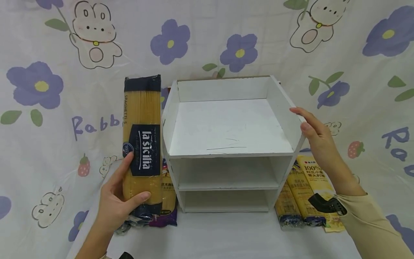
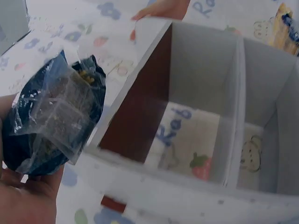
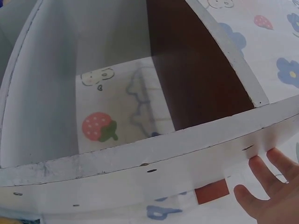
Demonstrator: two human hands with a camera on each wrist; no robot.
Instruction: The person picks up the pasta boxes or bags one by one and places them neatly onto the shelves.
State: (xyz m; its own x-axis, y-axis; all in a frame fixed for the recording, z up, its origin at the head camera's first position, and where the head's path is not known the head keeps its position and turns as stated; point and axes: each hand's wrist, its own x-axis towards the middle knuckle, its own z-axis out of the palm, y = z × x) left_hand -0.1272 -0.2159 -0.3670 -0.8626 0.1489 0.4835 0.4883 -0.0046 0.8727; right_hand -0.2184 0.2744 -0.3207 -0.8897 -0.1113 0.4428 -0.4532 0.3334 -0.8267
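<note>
Here, hands apart — left hand point(image 1: 114, 205) clamped around spaghetti packet point(image 1: 142, 144), right hand point(image 1: 315, 138) flat-fingered against white shelf point(image 1: 226, 126).

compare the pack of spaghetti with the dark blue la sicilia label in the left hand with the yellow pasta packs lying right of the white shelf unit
The blue-labelled spaghetti pack stands upright in the grip of the left hand; the yellow pasta packs lie flat on the cloth, untouched. The held pack has dark blue ends and a dark label; the lying ones are mostly yellow with printed text. The held pack is left of the white shelf unit, the others right, beneath the right hand. All are long, narrow packs.
</note>
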